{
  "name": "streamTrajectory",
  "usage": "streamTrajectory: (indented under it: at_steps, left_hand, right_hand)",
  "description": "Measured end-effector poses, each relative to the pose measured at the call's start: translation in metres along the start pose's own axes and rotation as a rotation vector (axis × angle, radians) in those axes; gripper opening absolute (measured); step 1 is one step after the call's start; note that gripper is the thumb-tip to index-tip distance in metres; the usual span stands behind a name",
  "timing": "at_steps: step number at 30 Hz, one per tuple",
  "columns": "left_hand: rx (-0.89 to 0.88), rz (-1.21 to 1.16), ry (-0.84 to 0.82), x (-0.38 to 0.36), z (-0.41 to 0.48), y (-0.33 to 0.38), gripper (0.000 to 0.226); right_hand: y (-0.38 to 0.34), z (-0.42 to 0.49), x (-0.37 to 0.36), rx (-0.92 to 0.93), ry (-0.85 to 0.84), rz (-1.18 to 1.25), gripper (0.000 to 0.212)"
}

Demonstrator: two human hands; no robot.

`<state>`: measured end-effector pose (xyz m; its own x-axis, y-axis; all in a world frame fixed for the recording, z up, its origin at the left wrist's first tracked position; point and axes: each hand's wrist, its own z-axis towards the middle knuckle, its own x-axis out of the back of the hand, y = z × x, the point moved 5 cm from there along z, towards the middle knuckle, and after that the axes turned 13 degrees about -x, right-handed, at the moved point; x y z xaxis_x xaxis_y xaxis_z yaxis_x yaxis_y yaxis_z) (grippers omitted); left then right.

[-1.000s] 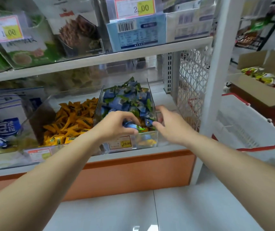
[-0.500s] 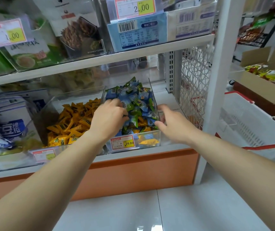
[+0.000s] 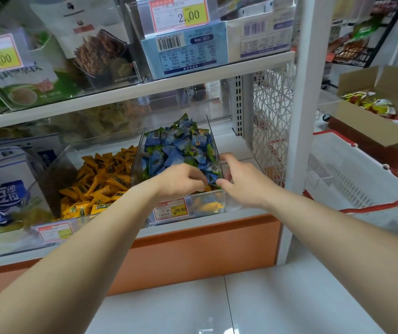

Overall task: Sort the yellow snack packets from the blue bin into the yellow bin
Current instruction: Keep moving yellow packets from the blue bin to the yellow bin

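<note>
Price tags (image 3: 179, 14): 2.00, 1.00, ¥29.80

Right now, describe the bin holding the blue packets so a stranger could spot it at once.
Find the lower white shelf above the orange base panel. Two clear bins sit side by side there; the blue bin is the right one, nearest the lattice panel, heaped with blue and green wrappers and tagged 29.80.

Left hand (image 3: 181, 182) has slid right and down to the front of the clear blue-packet bin (image 3: 218, 150), fingertips now meeting the right hand (image 3: 243, 182).
</note>
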<state>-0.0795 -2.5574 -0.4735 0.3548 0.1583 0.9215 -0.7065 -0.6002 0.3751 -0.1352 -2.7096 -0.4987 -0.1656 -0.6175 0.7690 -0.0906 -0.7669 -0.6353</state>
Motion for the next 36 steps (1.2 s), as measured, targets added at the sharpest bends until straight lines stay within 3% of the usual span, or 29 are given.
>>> streamTrajectory:
  at_steps: [4,7,9,11,15,18,26,34,36]
  left_hand:
    - [0.01,0.104,-0.207,-0.021,0.004,0.002,0.072]
    - [-0.024,0.366,-0.239,-0.03,0.005,0.003,0.062]
    - [-0.097,0.507,-0.192,-0.033,0.003,0.005,0.042]
    - [-0.154,0.486,-0.135,-0.036,0.002,0.003,0.028]
    - [-0.076,0.224,-0.188,-0.032,0.005,-0.005,0.029]
    - [-0.07,0.154,-0.242,-0.033,0.011,-0.006,0.025]
    - [-0.031,0.19,-0.435,-0.045,0.024,-0.006,0.047]
    - [-0.032,0.229,-0.401,-0.036,0.015,-0.007,0.084]
    - [-0.062,0.283,-0.406,-0.034,0.012,-0.006,0.072]
  right_hand:
    - [0.0,-0.001,-0.001,0.002,0.001,0.004,0.061]
    - [-0.001,-0.001,-0.001,0.0,-0.013,0.004,0.062]
    - [-0.001,-0.002,-0.002,-0.002,-0.021,-0.007,0.062]
    - [-0.001,-0.003,-0.002,-0.004,-0.022,-0.015,0.061]
    - [-0.002,-0.002,-0.002,-0.007,-0.011,0.017,0.061]
    - [-0.004,-0.002,0.0,-0.013,0.002,0.011,0.06]
    - [-0.005,-0.006,0.0,-0.043,-0.004,-0.008,0.062]
    - [-0.005,-0.006,0.004,-0.049,-0.003,-0.131,0.059]
    - [-0.004,-0.006,0.004,-0.051,0.001,-0.15,0.059]
